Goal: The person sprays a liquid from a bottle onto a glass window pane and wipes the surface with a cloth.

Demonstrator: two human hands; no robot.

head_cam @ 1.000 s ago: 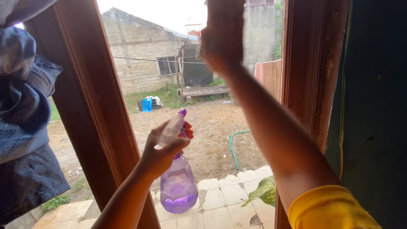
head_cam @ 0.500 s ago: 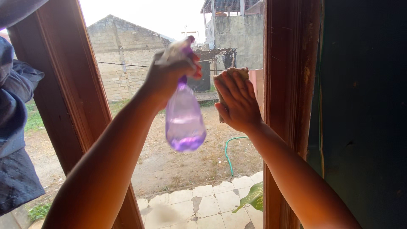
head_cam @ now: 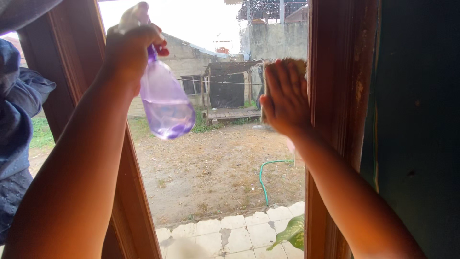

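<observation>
The left hand (head_cam: 129, 50) grips the neck of a clear plastic spray bottle with purple liquid (head_cam: 165, 103), held up high in front of the window glass (head_cam: 215, 158). The right hand (head_cam: 286, 98) lies flat, fingers spread, pressing a tan sponge (head_cam: 294, 64) on the glass beside the brown wooden window frame (head_cam: 335, 120). Outside, a green hose (head_cam: 263, 180) lies on the dirt.

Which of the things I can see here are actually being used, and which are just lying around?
In use:
- left hand gripping a purple spray bottle
- right hand pressing a yellowish sponge flat to the window glass
- wooden window frame around the glass

Just lying about:
- green hose outside on the dirt
- blue cloth hanging at left
- green leaf
</observation>
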